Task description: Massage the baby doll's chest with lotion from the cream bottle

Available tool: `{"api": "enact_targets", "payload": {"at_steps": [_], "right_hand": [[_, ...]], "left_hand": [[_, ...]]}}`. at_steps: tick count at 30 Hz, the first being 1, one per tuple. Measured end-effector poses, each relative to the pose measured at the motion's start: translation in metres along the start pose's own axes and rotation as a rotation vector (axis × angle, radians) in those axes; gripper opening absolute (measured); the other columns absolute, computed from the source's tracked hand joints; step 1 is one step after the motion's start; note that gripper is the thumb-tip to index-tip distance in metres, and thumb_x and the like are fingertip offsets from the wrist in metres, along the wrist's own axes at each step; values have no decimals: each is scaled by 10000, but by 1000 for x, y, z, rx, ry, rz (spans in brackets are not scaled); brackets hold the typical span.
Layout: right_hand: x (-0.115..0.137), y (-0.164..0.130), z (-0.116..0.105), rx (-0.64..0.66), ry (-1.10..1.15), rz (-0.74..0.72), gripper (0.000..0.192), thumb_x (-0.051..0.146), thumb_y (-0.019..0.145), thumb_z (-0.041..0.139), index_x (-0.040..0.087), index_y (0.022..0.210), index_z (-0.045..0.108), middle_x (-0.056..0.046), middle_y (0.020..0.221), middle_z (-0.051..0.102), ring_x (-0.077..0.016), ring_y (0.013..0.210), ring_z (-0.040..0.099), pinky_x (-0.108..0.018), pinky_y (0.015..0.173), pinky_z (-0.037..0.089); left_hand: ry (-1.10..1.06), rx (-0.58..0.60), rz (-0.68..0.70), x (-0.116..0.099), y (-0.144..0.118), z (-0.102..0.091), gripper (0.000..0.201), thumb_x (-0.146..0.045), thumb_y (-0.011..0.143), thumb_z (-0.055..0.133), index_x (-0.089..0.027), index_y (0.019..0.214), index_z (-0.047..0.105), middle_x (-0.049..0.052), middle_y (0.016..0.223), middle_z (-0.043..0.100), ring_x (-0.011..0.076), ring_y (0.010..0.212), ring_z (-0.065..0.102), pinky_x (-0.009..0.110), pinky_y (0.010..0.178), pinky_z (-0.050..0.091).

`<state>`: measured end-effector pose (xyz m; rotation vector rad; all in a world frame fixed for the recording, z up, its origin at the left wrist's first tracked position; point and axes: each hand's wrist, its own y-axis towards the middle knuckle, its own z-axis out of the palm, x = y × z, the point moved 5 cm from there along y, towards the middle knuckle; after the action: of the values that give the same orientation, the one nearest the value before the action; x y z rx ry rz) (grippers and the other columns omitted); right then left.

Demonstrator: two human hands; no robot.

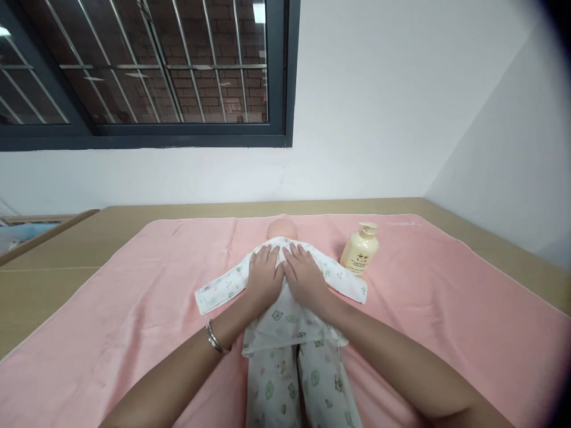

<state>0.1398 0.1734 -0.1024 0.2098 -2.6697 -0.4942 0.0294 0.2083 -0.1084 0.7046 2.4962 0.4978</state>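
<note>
A baby doll (282, 228) lies stretched out on a pink sheet (169, 333), its smooth round head at the far end and no facial features showing. It wears a white long-sleeved top (285, 330) with small green prints and matching trousers (273, 389). My left hand (264, 274) rests flat on the left side of the doll's upper body, fingers stretched out. Beside it, my right hand (307, 276) lies flat on the right side, fingers pointing toward the head. The thumbs meet near the middle. Both sleeves spread outward, and their ends show no doll hands.
To the right of the doll's head stands a cream pump bottle (360, 249), slightly tilted, close to the right sleeve. The sheet covers a wooden tabletop (62, 249) against a white wall (357, 119). A barred window (178, 135) is above at the left.
</note>
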Motion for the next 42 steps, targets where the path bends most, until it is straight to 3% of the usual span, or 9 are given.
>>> {"api": "enact_targets", "payload": {"at_steps": [4,8,15,19,26,32,38,42], "right_hand": [[-11,14,-3,-8,36,21,440,277,991,218,209,1337,480,-72,1445,421,-247,1381,286,-480,1113,226],[-7,9,-2,-20,-30,-3,442,257,981,238,170,1356,455,-101,1451,407,-258,1374,293,-475,1113,226],[10,-10,3,-15,-170,-37,488,268,954,321,108,1409,389,-163,1481,334,-317,1389,239,-491,1109,242],[9,-8,-1,14,-128,-25,474,254,962,288,141,1409,396,-130,1483,344,-300,1391,242,-486,1112,251],[0,-1,-6,49,-31,-19,448,249,948,329,164,1378,422,-117,1489,339,-290,1392,245,-484,1117,242],[0,-1,-2,43,-68,-16,463,275,960,303,163,1400,394,-121,1493,328,-292,1393,241,-494,1112,239],[10,-11,0,41,-121,-52,501,346,956,326,152,1414,388,-115,1501,315,-320,1402,204,-503,1115,230],[-1,0,-2,44,-50,-39,478,317,970,269,158,1397,415,-89,1479,365,-281,1391,251,-465,1126,229]], "left_hand": [[31,-8,25,-14,-13,0,461,-293,905,373,-146,1337,438,164,1436,406,312,1353,320,536,1092,249],[-23,45,-30,-11,-12,-2,475,-267,892,395,-162,1353,432,150,1455,382,307,1359,311,520,1096,260],[-33,-11,-69,2,2,0,425,-298,964,257,-145,1285,491,138,1353,513,251,1310,397,504,1104,265],[56,-47,-32,-4,-2,2,435,-310,967,255,-142,1300,478,161,1373,490,282,1320,387,548,1092,256],[28,4,-23,-12,-18,1,462,-360,967,252,-192,1363,422,157,1459,384,329,1365,309,622,1064,234],[-103,34,-60,1,-10,2,479,-436,958,270,-254,1378,409,128,1459,394,315,1364,316,597,1080,225],[-145,55,-116,19,6,6,477,-416,961,266,-211,1357,436,106,1424,447,269,1357,331,532,1121,196],[-116,11,-105,20,5,9,467,-383,956,280,-188,1347,445,113,1416,455,266,1345,344,525,1121,207]]}}
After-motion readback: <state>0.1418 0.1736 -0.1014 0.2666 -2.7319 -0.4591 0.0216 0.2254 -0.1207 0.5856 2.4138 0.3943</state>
